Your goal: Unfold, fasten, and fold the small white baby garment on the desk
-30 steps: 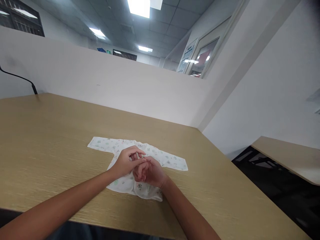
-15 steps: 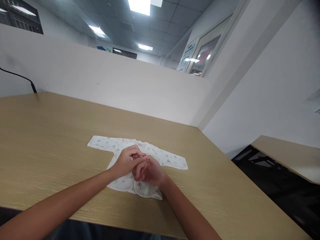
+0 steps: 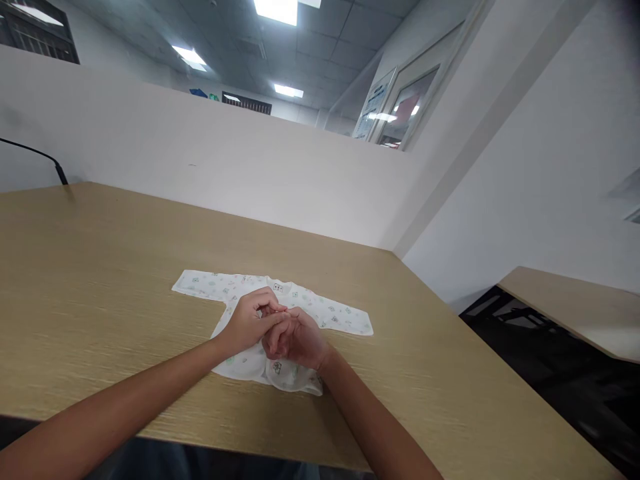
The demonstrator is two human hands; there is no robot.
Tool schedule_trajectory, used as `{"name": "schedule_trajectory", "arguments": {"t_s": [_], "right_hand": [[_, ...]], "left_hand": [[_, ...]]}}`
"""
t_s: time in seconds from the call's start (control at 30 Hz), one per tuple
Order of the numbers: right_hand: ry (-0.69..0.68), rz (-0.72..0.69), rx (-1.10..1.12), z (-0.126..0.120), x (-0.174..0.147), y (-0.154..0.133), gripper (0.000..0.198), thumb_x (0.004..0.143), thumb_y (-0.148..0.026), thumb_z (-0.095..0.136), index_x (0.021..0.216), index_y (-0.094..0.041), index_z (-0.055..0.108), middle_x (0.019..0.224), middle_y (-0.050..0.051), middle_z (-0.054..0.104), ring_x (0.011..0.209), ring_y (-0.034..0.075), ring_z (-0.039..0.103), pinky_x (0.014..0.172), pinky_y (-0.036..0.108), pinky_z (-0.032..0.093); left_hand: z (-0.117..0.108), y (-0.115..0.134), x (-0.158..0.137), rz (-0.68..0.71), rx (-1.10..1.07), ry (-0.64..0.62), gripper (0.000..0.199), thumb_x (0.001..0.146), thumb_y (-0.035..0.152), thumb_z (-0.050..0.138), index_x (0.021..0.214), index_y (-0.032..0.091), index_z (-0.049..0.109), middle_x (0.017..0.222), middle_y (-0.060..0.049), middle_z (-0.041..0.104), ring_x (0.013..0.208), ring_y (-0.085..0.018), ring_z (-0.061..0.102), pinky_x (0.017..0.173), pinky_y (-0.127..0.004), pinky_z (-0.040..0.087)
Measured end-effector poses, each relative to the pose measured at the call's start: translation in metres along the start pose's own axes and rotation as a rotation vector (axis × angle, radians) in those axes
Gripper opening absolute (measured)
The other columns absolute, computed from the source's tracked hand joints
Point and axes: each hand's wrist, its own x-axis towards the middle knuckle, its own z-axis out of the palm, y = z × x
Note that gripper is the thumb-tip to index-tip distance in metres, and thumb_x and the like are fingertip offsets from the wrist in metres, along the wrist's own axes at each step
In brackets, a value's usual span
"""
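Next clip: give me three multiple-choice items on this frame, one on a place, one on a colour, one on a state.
1. Where does the baby shirt lie?
A. on the wooden table
B. on the floor
C. draped over the partition

2. What is the shirt's main colour?
A. red
B. white with small prints
C. black

3. How are its sleeves?
A. rolled up
B. tucked under
C. spread flat to both sides

Answers:
1 A: it rests flat on the tabletop.
2 B: pale cloth with small motifs.
3 C: both sleeves lie outstretched, while the left hand and right hand meet over the shirt's middle.
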Motion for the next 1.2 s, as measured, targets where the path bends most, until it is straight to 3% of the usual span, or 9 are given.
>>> {"name": "schedule_trajectory", "arguments": {"t_s": [0.27,0.37,0.5,0.6,0.83,1.2], "right_hand": [[-0.013,-0.015,-0.029,0.0031,-0.0003,-0.0033,0.074,0.088,-0.071,0.031,0.071,-0.011,0.072,0.058,0.008,0.054,0.057,0.017,0.044,0.060,0.032,0.036],[0.006,0.005,-0.021,0.0030,-0.0011,-0.0040,0.074,0.087,-0.072,0.032,0.071,-0.013,0.072,0.059,0.007,0.055,0.057,0.016,0.043,0.060,0.032,0.036],[0.039,0.021,-0.017,-0.0001,-0.0003,-0.0018,0.073,0.088,-0.069,0.031,0.071,-0.012,0.073,0.061,0.010,0.059,0.058,0.017,0.046,0.059,0.031,0.037],[0.039,0.011,-0.009,-0.0029,0.0010,0.0011,0.075,0.089,-0.067,0.029,0.071,-0.009,0.072,0.063,0.013,0.062,0.059,0.017,0.048,0.058,0.030,0.037],[0.016,0.021,0.001,-0.0042,0.0007,0.0024,0.073,0.089,-0.070,0.032,0.072,-0.010,0.072,0.063,0.011,0.060,0.059,0.017,0.049,0.060,0.031,0.038],[-0.020,0.001,0.065,-0.0034,0.0000,0.0017,0.071,0.088,-0.063,0.036,0.073,-0.006,0.074,0.062,0.011,0.060,0.058,0.016,0.049,0.059,0.029,0.039]], "left_hand": [[0.0004,-0.0010,-0.0017,-0.015,0.000,0.036,0.024,0.083,0.039,0.076,0.071,0.019,0.069,0.078,-0.002,0.062,0.073,-0.015,0.058,0.066,-0.027,0.045],[-0.0006,-0.0020,-0.0009,-0.018,0.017,0.018,0.019,0.083,0.039,0.076,0.088,0.021,0.076,0.081,-0.002,0.063,0.072,-0.014,0.056,0.066,-0.026,0.045],[-0.0009,-0.0038,-0.0004,-0.001,0.012,-0.058,0.026,0.089,0.039,0.071,0.110,0.027,0.077,0.095,-0.004,0.065,0.080,-0.015,0.059,0.074,-0.028,0.048],[-0.0005,-0.0047,-0.0004,0.001,0.017,-0.080,0.021,0.090,0.040,0.069,0.101,0.026,0.079,0.096,-0.005,0.068,0.089,-0.018,0.062,0.081,-0.030,0.049],[-0.0015,-0.0039,0.0014,-0.008,0.006,-0.061,0.019,0.086,0.039,0.074,0.079,0.021,0.074,0.083,-0.002,0.067,0.080,-0.016,0.061,0.074,-0.029,0.047],[-0.0014,-0.0058,0.0015,-0.035,-0.010,-0.034,0.026,0.083,0.038,0.076,0.071,0.018,0.065,0.077,0.000,0.061,0.072,-0.013,0.055,0.066,-0.025,0.041]]}}
